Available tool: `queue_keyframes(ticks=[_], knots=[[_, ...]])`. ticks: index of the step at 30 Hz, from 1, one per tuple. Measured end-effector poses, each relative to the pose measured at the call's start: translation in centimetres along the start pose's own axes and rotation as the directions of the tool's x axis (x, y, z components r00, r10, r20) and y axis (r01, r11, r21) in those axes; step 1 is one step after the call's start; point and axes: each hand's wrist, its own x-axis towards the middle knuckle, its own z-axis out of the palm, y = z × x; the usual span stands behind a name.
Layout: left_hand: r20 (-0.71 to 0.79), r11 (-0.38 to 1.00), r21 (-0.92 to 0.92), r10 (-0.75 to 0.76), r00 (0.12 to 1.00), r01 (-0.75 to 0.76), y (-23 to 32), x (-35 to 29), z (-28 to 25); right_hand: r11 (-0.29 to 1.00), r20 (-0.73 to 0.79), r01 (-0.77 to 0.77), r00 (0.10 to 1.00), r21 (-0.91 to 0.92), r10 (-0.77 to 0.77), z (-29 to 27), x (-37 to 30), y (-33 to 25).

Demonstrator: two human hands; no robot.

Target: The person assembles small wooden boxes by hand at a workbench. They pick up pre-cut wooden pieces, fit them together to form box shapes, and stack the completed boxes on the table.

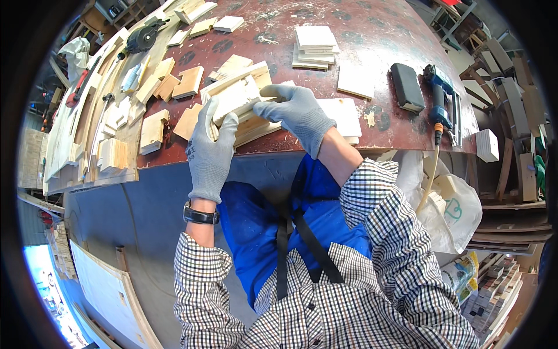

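Observation:
A pale wooden block [237, 100] is held between my two grey-gloved hands just above the table's front edge. My left hand [209, 152] grips its left end between thumb and fingers. My right hand [297, 115] pinches its right end, with the fingertips partly hidden. Under and behind the block lie more wooden pieces, among them a board [254, 131] close to the table edge. Beside my right hand rests a pale square board [344, 118].
On the dark red table [372, 35] are a stack of square boards [315, 42], a single board [355, 81], a black case [407, 87] and a nail gun [443, 102] with an air hose [430, 180]. Wood offcuts [188, 82] and an angle grinder [143, 38] lie left. A white sack [459, 212] hangs right.

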Motion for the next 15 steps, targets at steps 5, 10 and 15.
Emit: queue_keyframes(ticks=[5, 10, 15], knots=[[-0.032, 0.998, -0.061, 0.032, 0.999, -0.034, 0.5, 0.2, 0.2, 0.943, -0.015, -0.179, 0.982, 0.28, 0.191, -2.3, -3.1, -2.1], [-0.078, 0.996, 0.048, 0.072, 0.994, -0.069, 0.2, -0.1, 0.2, 0.797, -0.121, -0.109, 0.967, 0.595, 0.222, -4.3, -6.3, -0.4], [-0.039, 0.979, 0.145, 0.153, 0.988, -0.145, -0.3, 0.2, 0.3, 0.822, -0.362, 0.129, 0.927, 0.555, 0.098, -11.5, -10.1, 1.7]])
